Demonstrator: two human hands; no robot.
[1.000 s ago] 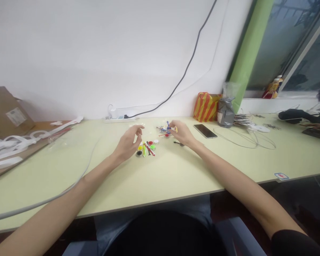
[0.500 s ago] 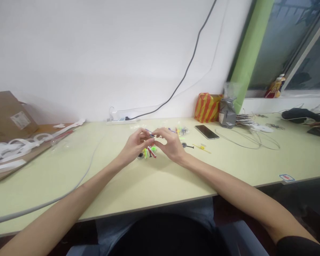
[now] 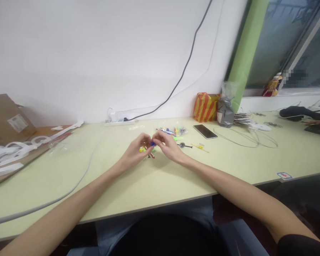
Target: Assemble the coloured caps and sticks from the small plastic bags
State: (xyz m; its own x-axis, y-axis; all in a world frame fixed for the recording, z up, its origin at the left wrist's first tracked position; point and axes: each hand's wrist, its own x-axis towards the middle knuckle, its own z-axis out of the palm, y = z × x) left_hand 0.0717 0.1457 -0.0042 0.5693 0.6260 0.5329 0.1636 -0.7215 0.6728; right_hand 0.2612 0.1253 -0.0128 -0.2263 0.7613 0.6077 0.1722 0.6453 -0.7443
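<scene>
Between the fingertips of both hands is a small blue plastic piece (image 3: 152,143); its exact kind is too small to make out. My left hand (image 3: 136,149) pinches it from the left, and my right hand (image 3: 166,145) closes on it from the right. Just beneath the hands lie small coloured plastic parts (image 3: 151,155), red, white, black, green and yellow, partly hidden by the fingers. Behind the right hand are more blue pieces (image 3: 165,132) and a clear bag of small coloured parts (image 3: 180,131).
A black piece with a round end (image 3: 182,145) and a yellow stick (image 3: 200,147) lie right of my hands. Farther right are a phone (image 3: 205,131), a striped bag (image 3: 205,106) and loose cables (image 3: 245,142). A power strip (image 3: 118,122) sits by the wall; a cardboard box (image 3: 9,117) stands left. Another person's hand (image 3: 318,122) shows far right.
Both hands have dipped slightly, and the blue piece between the fingertips now shows more plainly. More of the blue pieces behind the hands is uncovered. The view has shifted a little.
</scene>
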